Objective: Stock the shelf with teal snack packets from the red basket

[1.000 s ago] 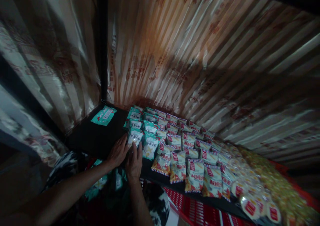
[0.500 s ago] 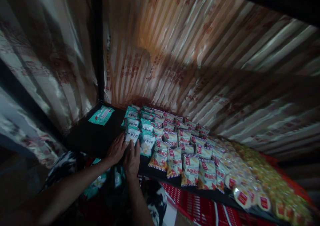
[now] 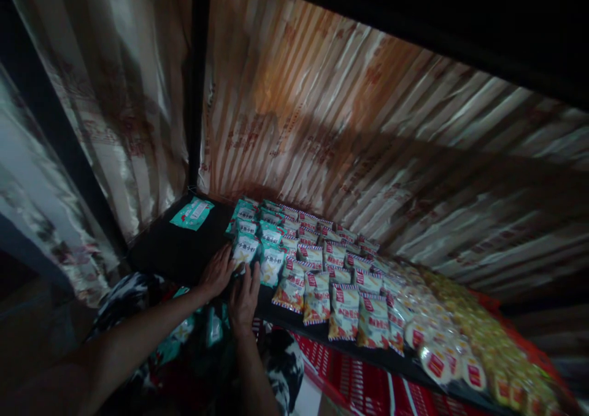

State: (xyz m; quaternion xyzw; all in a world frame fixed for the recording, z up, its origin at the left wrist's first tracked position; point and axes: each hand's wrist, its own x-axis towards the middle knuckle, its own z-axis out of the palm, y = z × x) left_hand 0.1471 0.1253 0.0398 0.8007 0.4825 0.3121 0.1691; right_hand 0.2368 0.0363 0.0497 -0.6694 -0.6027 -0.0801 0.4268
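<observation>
Several teal and white snack packets stand in two short columns on the black shelf. The front left teal packet (image 3: 245, 247) leans back against the one behind it. My left hand (image 3: 217, 273) is at its lower left side, fingers stretched toward it. At its lower edge is my right hand (image 3: 245, 298), fingers extended and slightly apart, close to the front right teal packet (image 3: 272, 264). The fingertips seem to touch the front left packet, but the contact is dim. More teal packets (image 3: 214, 327) lie below my hands, near my lap.
On the black shelf (image 3: 161, 250), a teal packet (image 3: 192, 213) lies flat at the left. Rows of striped-edge snack packets (image 3: 344, 312) stand to the right, then round white wrapped packs (image 3: 435, 364) and yellow ones (image 3: 488, 336). A red basket (image 3: 338, 373) sits below. A dark post (image 3: 199, 84) rises at the corner.
The view has shifted slightly. My right fingers have drawn back a little from the front left teal packet's face toward its lower edge. My left hand stays beside it.
</observation>
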